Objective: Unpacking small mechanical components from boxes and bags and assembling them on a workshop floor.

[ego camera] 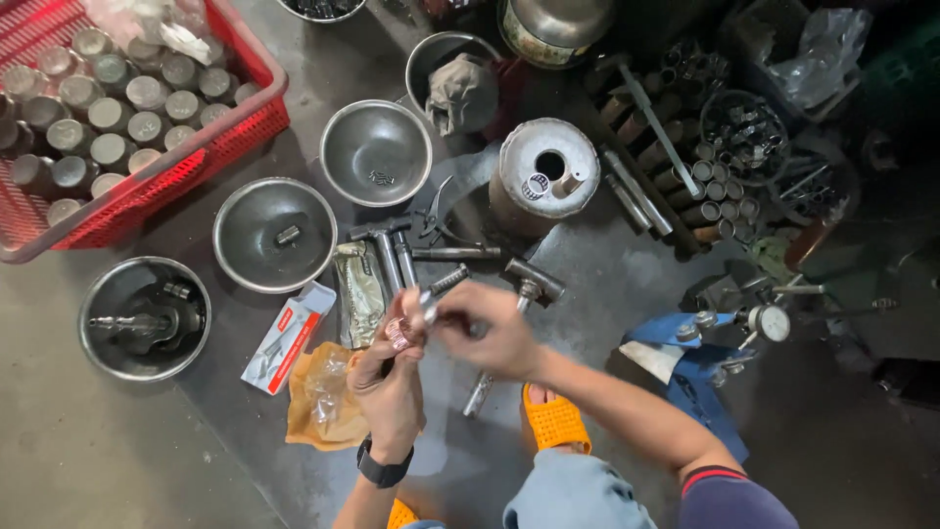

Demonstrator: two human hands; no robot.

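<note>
Both hands meet over the grey floor (117, 441): left hand (390, 377) and right hand (490, 333) each have fingers closed on a small ribbed metal part (419, 312).

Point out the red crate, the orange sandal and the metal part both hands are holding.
red crate (257, 116), head view, its right front wall.
orange sandal (555, 423), head view, its strap.
metal part (438, 291), head view, its threaded end above the fingers.

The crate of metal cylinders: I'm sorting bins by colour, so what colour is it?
Red. The slotted plastic crate shows clearly at the upper left of the head view.
</note>
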